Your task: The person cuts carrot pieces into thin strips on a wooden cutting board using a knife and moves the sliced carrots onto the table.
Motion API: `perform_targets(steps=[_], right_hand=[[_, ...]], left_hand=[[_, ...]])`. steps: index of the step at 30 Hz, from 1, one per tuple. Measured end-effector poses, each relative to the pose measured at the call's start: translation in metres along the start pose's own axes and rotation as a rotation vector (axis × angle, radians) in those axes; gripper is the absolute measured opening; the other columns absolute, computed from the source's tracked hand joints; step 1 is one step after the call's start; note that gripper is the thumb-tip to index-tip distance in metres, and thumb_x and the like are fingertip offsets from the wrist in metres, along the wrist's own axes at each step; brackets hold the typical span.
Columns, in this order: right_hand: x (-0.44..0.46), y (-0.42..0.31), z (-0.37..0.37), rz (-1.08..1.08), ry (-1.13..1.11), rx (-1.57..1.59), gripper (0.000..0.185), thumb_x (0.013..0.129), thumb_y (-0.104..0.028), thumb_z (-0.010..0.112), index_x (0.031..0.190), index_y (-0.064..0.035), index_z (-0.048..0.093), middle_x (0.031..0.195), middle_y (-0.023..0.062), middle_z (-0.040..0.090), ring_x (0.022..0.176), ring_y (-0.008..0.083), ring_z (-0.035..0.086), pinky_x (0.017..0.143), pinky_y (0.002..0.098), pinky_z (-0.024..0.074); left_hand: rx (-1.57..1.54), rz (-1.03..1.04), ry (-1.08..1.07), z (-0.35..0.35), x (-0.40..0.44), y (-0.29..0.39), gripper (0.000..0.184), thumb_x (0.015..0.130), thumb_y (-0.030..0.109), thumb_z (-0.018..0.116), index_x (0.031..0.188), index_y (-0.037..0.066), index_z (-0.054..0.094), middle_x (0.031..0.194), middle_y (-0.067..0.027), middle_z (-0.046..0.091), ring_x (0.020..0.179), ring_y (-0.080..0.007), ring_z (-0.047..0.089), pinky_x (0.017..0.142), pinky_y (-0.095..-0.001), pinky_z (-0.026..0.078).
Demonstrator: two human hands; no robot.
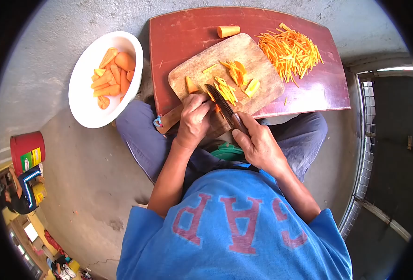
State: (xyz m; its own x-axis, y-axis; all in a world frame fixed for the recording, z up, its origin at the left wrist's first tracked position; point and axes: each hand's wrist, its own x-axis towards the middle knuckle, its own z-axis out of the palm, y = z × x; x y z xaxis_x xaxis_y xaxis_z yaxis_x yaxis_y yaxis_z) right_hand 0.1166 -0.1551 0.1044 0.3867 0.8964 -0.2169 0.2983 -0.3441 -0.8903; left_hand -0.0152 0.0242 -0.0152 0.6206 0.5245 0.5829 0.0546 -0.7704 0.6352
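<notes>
My right hand (259, 145) is closed around the handle of a dark-bladed knife (224, 103), its blade angled across the wooden cutting board (188, 70). Beside the blade, my left hand (196, 119) has curled fingers pressing down on a carrot (217, 108), which they mostly hide. Thin carrot strips (226, 91) lie just right of the blade, with carrot slices (237, 72) behind them. A short carrot chunk (191, 85) rests on the board above my left fingers.
The board sits on a red table (178, 35). A pile of carrot strips (290, 53) and a carrot piece (228, 31) lie behind it. At left stands a white basin (83, 88) of peeled carrots. A red bucket (28, 151) and another person (27, 189) are far left.
</notes>
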Motion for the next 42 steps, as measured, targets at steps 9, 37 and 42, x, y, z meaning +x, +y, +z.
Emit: perform_targets(steps=[9,37,42], right_hand=[[0.017,0.019,0.014,-0.145,0.062,0.029,0.038,0.109,-0.014,0.066,0.142,0.0037,0.061,0.092,0.0257,0.065,0.082,0.0355,0.066,0.083,0.0458,0.0561],[0.01,0.004,0.004,-0.081,0.006,0.047,0.034,0.11,-0.013,0.065,0.139,0.0053,0.062,0.094,0.0208,0.064,0.086,0.0268,0.064,0.085,0.0419,0.0557],[0.016,0.024,0.012,-0.173,0.053,0.035,0.04,0.11,-0.014,0.067,0.143,0.0068,0.062,0.1,0.0271,0.068,0.09,0.036,0.069,0.09,0.0462,0.0573]], left_hand=[[0.021,0.015,-0.028,0.0,0.0,-0.002,0.018,0.084,-0.01,0.079,0.1,0.0,0.081,0.108,-0.0122,0.076,0.1,-0.0348,0.074,0.09,-0.0438,0.06],[-0.009,0.03,-0.018,-0.002,-0.001,-0.003,0.019,0.085,-0.011,0.078,0.099,0.001,0.082,0.107,-0.0108,0.078,0.097,-0.0323,0.073,0.089,-0.0426,0.06],[0.01,0.031,-0.03,-0.001,-0.002,-0.003,0.018,0.087,-0.01,0.072,0.1,0.0,0.08,0.11,-0.0117,0.077,0.101,-0.0339,0.072,0.093,-0.0451,0.059]])
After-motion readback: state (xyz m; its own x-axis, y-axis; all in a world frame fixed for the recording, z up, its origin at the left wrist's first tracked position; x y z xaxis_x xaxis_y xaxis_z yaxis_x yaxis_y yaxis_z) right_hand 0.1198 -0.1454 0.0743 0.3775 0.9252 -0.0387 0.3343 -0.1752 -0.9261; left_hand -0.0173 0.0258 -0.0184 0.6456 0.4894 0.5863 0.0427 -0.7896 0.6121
